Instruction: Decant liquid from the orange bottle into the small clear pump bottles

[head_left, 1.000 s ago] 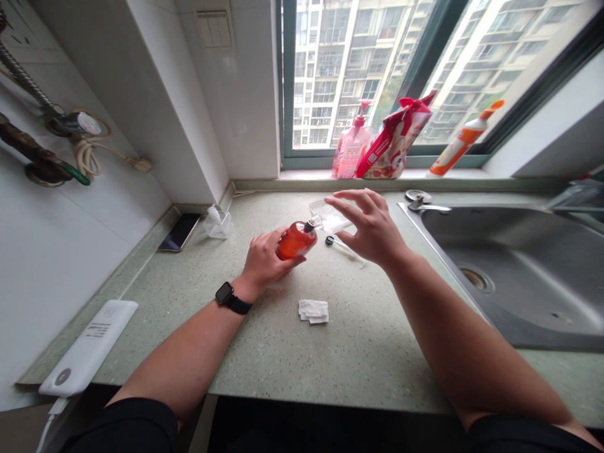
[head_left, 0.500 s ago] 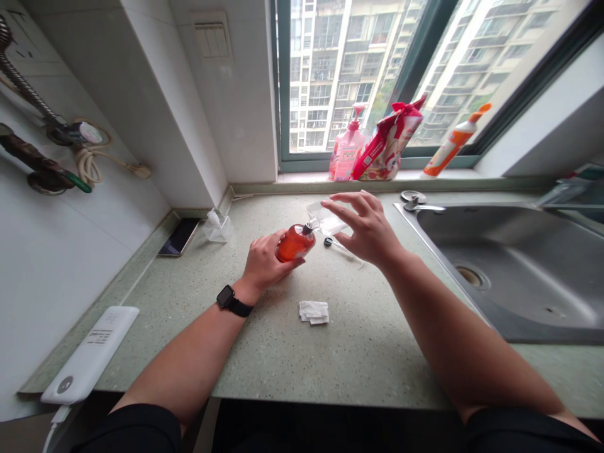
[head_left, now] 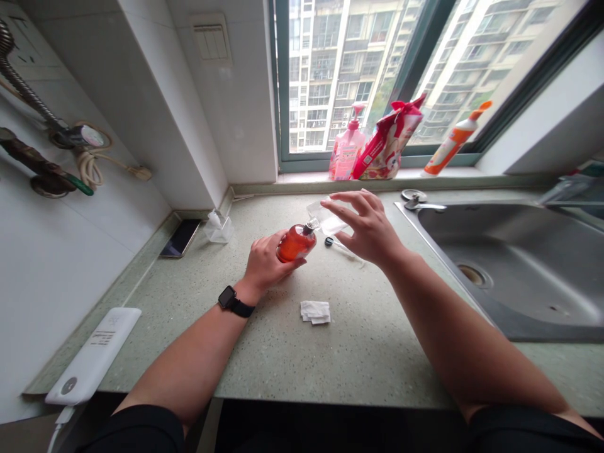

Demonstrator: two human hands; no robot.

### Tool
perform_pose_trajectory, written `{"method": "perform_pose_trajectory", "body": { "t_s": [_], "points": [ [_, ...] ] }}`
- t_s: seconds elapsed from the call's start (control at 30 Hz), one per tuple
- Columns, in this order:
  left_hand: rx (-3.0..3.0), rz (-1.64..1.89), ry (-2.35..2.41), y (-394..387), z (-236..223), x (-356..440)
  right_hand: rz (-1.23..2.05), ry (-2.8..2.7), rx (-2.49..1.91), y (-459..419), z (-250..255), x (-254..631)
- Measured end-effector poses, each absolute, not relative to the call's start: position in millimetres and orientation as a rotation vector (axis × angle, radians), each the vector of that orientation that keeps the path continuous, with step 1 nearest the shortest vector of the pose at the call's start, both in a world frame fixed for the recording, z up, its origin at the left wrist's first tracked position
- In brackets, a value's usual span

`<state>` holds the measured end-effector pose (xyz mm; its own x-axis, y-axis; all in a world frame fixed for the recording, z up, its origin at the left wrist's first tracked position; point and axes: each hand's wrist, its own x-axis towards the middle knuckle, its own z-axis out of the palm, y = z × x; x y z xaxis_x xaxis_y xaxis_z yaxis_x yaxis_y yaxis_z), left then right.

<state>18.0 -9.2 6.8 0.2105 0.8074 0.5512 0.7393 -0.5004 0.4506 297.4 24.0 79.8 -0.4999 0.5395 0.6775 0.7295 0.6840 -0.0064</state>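
My left hand (head_left: 268,261) is wrapped round a bottle of orange-red liquid (head_left: 296,244), tilted to the right. The bottle's neck meets the threaded mouth of a clear bottle (head_left: 329,216), which also leans over. Fingers of my right hand (head_left: 370,226) curve around the clear bottle's far side and hold it; part of it is hidden behind them. Under the right hand, a black pump cap (head_left: 329,241) with a thin tube lies on the counter. A folded white tissue (head_left: 315,312) rests nearer to me.
A small clear container (head_left: 218,228) and a phone (head_left: 180,238) sit at the back left; a white power bank (head_left: 94,355) lies front left. The steel sink (head_left: 514,264) is at right. A pink pump bottle (head_left: 346,151), red bag (head_left: 389,141) and orange-white bottle (head_left: 453,145) line the sill.
Both hands and both bottles hold nearly the same pose. The whole view has shifted very slightly.
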Motion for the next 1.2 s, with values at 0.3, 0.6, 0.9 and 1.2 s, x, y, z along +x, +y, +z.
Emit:
{"method": "perform_pose_trajectory", "body": {
  "t_s": [0.3, 0.6, 0.9, 1.2],
  "points": [
    [2.378, 1.175, 1.521, -9.9, 6.9, 18.2, -0.383, -2.241, -0.966, 23.8, 82.3, 298.6],
    [2.380, 1.189, 1.508, -9.7, 7.5, 18.5, -0.373, -2.226, -0.971, 22.6, 81.3, 298.2],
    [2.384, 1.184, 1.508, -10.0, 8.7, 18.6, -0.289, -2.187, -0.967, 21.0, 80.2, 296.0],
    [2.378, 1.192, 1.499, -9.8, 8.7, 18.8, -0.280, -2.187, -0.971, 20.3, 79.9, 295.4]
  ]
}}
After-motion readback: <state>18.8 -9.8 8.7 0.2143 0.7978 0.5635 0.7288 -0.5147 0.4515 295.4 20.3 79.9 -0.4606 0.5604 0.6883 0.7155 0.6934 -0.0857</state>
